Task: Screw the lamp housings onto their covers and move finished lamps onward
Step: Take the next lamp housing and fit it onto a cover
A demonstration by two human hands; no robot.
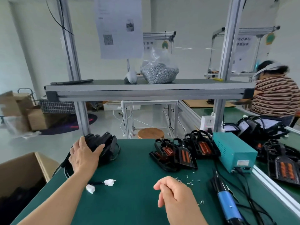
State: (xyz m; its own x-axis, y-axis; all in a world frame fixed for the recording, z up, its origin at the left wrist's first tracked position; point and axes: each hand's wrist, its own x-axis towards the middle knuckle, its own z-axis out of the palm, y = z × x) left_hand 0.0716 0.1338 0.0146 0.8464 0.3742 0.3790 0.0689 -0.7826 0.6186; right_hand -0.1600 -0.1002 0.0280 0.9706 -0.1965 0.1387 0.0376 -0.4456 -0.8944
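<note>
head view: the left hand [84, 157] reaches to the far left corner of the green table [129, 205] and grasps a finished lamp [105, 146]. its fingers lie over the lamp's black top and its thumb wraps the near side. a black cable [60, 168] trails from the lamp under that wrist and off the table edge. left of this arm, below the table, stands a cardboard box [22, 169].

the right hand [175, 194] hovers low over the table near its front, released, fingers loosely curled and holding nothing. between the two hands lie two white connectors [109, 182] on a short black lead. just beyond the right hand's fingertips, loose screws [190, 181] are scattered. further out from that hand sits a pile of lamp housings [178, 154], black with orange inserts. to the right of the right hand lies a blue screwdriver [227, 204], and beyond it a teal power box [233, 153].

above both hands, a shelf [146, 88] carries a clear bag of screws [159, 73].
</note>
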